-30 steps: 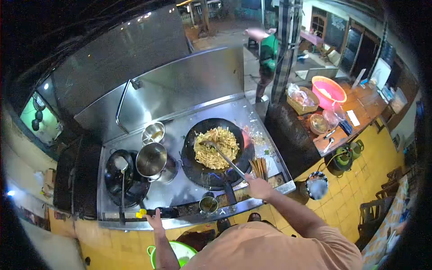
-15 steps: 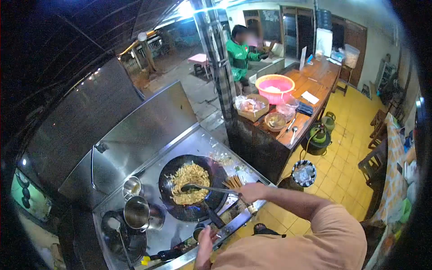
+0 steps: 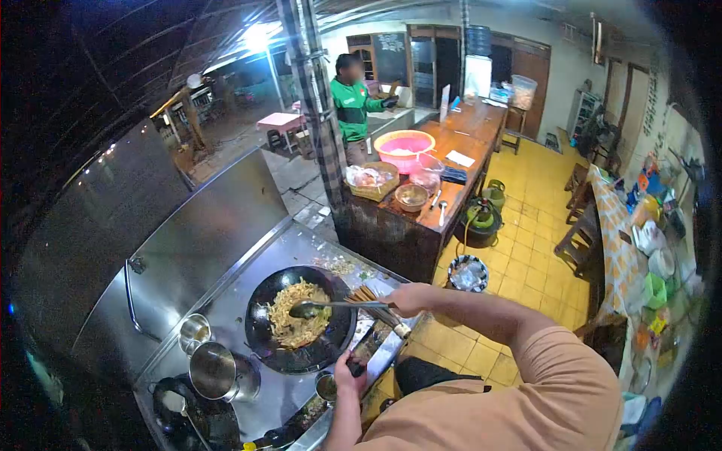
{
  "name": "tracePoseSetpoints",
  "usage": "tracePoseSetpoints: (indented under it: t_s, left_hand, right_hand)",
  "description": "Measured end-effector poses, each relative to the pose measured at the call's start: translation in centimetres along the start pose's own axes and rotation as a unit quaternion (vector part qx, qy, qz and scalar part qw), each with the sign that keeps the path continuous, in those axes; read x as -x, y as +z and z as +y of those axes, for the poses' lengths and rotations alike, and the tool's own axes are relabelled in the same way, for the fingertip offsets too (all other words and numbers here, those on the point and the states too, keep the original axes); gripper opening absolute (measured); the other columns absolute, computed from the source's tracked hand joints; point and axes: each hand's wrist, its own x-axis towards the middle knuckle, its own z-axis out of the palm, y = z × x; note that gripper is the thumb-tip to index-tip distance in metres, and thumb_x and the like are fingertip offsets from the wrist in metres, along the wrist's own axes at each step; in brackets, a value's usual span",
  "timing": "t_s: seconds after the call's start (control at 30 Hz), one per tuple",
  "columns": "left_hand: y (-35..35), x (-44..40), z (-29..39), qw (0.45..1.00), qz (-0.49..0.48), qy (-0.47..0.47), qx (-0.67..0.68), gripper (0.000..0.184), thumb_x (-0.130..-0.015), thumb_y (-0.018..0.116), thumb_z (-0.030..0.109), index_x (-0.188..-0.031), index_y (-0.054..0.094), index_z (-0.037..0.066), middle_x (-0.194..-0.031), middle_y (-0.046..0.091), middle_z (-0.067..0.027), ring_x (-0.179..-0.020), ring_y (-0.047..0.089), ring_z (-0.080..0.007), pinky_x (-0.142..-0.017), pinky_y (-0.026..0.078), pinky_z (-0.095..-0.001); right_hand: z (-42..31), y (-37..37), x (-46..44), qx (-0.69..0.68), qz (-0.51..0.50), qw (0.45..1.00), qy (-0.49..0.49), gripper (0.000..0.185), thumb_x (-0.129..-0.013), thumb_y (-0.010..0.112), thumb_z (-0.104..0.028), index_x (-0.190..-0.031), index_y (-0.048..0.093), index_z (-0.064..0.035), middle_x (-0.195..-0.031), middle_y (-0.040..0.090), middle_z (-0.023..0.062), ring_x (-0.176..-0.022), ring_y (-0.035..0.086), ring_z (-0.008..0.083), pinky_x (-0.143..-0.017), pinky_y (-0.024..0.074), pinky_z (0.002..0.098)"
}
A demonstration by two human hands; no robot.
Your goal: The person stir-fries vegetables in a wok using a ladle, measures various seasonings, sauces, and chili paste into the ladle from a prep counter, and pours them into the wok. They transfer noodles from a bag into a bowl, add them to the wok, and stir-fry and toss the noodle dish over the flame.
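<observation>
My right hand (image 3: 407, 299) is closed around the handle of a metal ladle (image 3: 342, 304). The ladle's bowl rests in a heap of noodles (image 3: 289, 325) inside a black wok (image 3: 340, 342) on the steel stove. At the wok's near side, my left hand (image 3: 348, 373) is wrapped around its dark handle (image 3: 356, 365). Just below that hand stands a small metal cup (image 3: 326, 387). A bundle of thin wooden sticks (image 3: 364, 295) lies right of the wok, behind the ladle handle.
Metal pots (image 3: 213, 370) and a second dark pan (image 3: 203, 421) with a utensil stand at the left. Food scraps litter the steel stove top (image 3: 301, 240). Beyond, a wooden counter (image 3: 470, 143) holds a pink basin (image 3: 406, 146) and bowls. A person in green (image 3: 353, 105) stands behind it.
My left hand has gone from beside the small cup to the wok's handle and closed on it. The ladle has shifted within the noodles. The head view has turned right.
</observation>
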Motion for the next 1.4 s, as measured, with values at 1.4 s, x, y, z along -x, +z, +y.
tracePoseSetpoints:
  t_s: [1.4]
  left_hand:
    - [-5.2, 3.0, -7.6, 0.831, 0.008, -0.102, -0.547, 0.020, -0.088, 0.058, 0.025, -0.097, 0.052, 0.008, -0.078, 0.059, -0.0067, -0.064, 0.058, -0.0171, -0.058, 0.049, -0.0296]
  right_hand:
    - [13.6, 30.2, 10.9, -0.381, -0.162, 0.905, -0.101, 0.038, -0.081, 0.059, -0.031, -0.095, 0.063, 0.0044, -0.090, 0.067, 0.0193, -0.077, 0.061, 0.0273, -0.070, 0.0464, 0.0429]
